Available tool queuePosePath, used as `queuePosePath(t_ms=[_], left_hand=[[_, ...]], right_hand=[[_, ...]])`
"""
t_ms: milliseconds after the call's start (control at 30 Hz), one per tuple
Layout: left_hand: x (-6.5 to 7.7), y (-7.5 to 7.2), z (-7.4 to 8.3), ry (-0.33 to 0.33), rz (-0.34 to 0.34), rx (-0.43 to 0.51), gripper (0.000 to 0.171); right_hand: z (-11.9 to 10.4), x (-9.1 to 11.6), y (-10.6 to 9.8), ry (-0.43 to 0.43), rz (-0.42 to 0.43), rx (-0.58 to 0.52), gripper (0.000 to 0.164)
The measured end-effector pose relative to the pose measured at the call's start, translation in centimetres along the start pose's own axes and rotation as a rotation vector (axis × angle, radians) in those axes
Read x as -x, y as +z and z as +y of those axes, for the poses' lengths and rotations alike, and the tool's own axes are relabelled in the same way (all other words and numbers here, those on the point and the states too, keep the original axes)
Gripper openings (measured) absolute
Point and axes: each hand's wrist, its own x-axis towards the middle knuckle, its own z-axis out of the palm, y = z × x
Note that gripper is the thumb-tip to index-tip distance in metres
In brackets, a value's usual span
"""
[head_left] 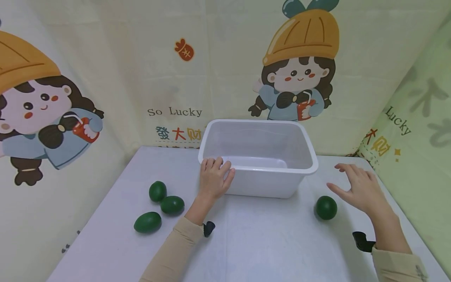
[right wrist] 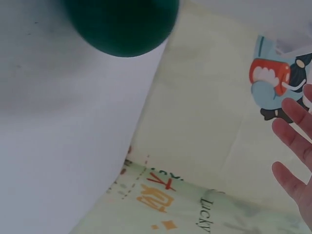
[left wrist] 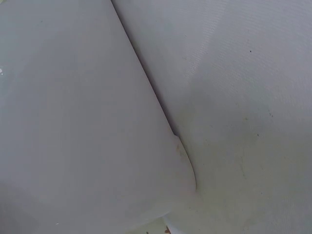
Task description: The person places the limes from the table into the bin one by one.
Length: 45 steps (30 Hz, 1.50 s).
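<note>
A white plastic bin (head_left: 262,182) stands at the back of the table. My left hand (head_left: 213,177) grips its front rim near the left corner, fingers over the edge and thumb along the outer wall. In the left wrist view the bin's side (left wrist: 92,117) fills the left half. My right hand (head_left: 363,188) is open, fingers spread, above and to the right of a smooth, round dark green fruit (head_left: 325,207). Part of that fruit (right wrist: 124,22) shows at the top of the right wrist view, apart from my fingers (right wrist: 292,139).
Three similar dark green, egg-shaped fruits lie left of my left arm: one at the back (head_left: 157,191), one beside it (head_left: 172,205) and one in front (head_left: 148,222). A printed cloth wall (head_left: 232,78) rises behind the bin, with another wall (head_left: 419,164) at the right.
</note>
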Motion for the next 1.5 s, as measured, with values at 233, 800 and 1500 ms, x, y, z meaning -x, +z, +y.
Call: queuePosePath(t_ms=[233, 800, 1500], left_hand=[[0.1, 0.1, 0.1, 0.008, 0.019, -0.006, 0.040], [0.2, 0.0, 0.1, 0.009, 0.015, -0.014, 0.042], [0.0, -0.2, 0.1, -0.002, -0.003, -0.016, 0.045]], right_hand=[[1.0, 0.9, 1.3, 0.007, -0.033, -0.019, 0.059], [2.8, 2.4, 2.9, -0.021, -0.143, -0.051, 0.057], [3.7, 2.8, 3.9, 0.024, -0.286, -0.059, 0.062]])
